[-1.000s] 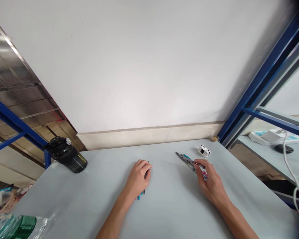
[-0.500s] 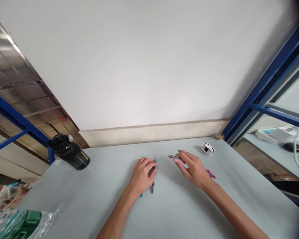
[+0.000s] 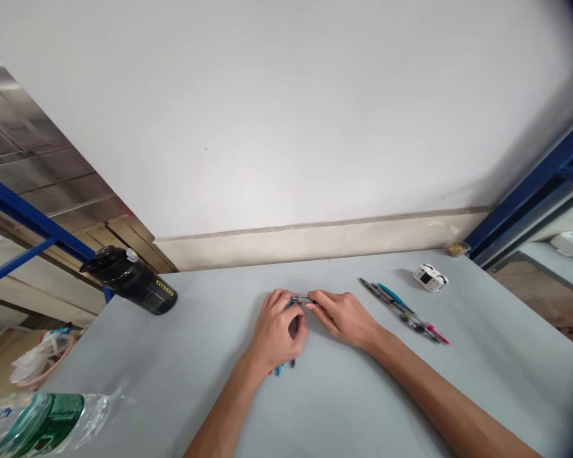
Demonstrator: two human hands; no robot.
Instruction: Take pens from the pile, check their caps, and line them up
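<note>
1. Right hand (image 3: pixel 341 315) now meets left hand (image 3: pixel 277 331), closer than before; its fingertips pinch one grey pen (image 3: pixel 306 299).
2. Left hand half-curls over bunched pens (image 3: pixel 279 370); firmness can't tell.
3. Probably another pen joining the bunch; loose pens (image 3: pixel 403 310) lie right.

Gathered pens (image 3: pixel 279 370): blue, red and dark ends. Held pen (image 3: pixel 304 299): grey, dark parts. Loose pens (image 3: pixel 405 314): grey-black, teal, pinkish red. Tabletop (image 3: pixel 210 318): plain pale blue-grey. Flask (image 3: pixel 136 285): black, yellow lettering. Small device (image 3: pixel 430 278): white, black panel. Plastic bottle (image 3: pixel 60 420): clear, green label. Frame (image 3: pixel 23 210): blue. Wall (image 3: pixel 315 127): white.
</note>
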